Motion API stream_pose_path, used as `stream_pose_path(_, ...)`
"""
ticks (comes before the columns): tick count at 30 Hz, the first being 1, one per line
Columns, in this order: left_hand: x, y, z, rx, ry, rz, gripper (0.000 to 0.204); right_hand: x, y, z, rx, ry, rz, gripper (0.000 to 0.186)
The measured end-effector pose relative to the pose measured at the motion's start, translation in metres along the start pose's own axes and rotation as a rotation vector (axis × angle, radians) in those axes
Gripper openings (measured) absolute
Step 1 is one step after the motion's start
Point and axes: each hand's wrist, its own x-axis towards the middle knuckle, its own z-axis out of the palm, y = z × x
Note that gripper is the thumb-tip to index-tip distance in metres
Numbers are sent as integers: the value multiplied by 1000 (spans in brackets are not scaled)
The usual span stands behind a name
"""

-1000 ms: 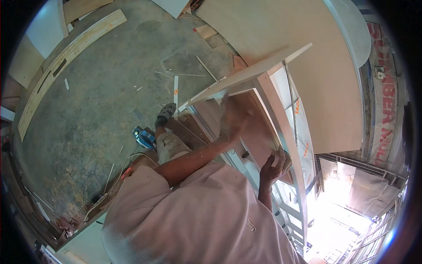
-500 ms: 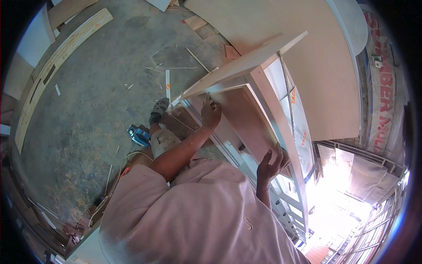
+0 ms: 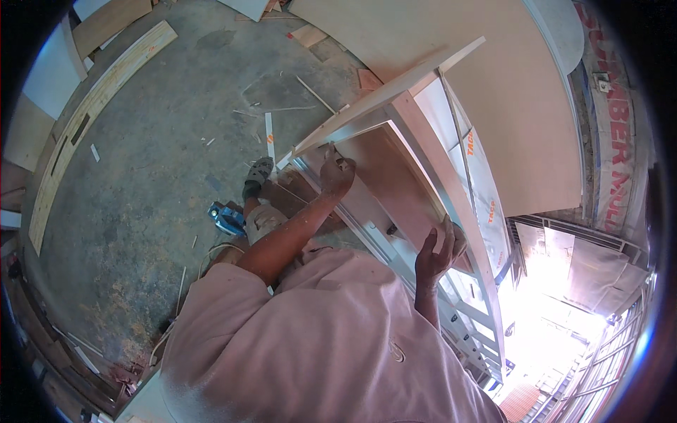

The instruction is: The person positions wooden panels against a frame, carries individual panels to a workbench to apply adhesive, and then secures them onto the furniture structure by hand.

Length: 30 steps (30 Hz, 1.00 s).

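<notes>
Brown and smooth-faced, a wooden panel (image 3: 398, 180) with a pale rim lies between the two hands, inside the open frame of a cabinet (image 3: 427, 156). One second ago the left hand (image 3: 337, 174) was a blur over the panel's face; now it is sharp at the panel's far left end, much as it was half a second ago, its fingers curled inward. Whether they grip anything I cannot tell. The right hand (image 3: 438, 254) has stayed at the panel's opposite end, half spread, thumb apart, fingertips against the rim.

Orange printing repeats along the glossy white sheet (image 3: 482, 185) on the cabinet's side, beyond the right hand. Much farther right of that hand, large red capitals run down a worn, greyish banner (image 3: 615, 141).

Past both hands lies a broad, flat beige board (image 3: 522, 134), one edge curved by the lens. Left of the left hand, a dark perforated shoe (image 3: 259, 173) and a blue power tool (image 3: 229, 219) are on stained, scuffed concrete floor (image 3: 176, 134); much farther left is a long pale wooden plank (image 3: 102, 116) with dark slots.
</notes>
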Motion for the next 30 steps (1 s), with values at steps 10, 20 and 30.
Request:
stream_pose_path(10,6,-23,1,-221,-50,20,79,-2,5,-5,32,-17,4,42)
stream_pose_path(20,4,7,-11,-450,-80,-203,73,-4,5,-5,12,-41,-65,45)
stream_pose_path(30,7,4,-10,-368,-89,-259,76,-8,8,-5,-24,-40,-36,46)
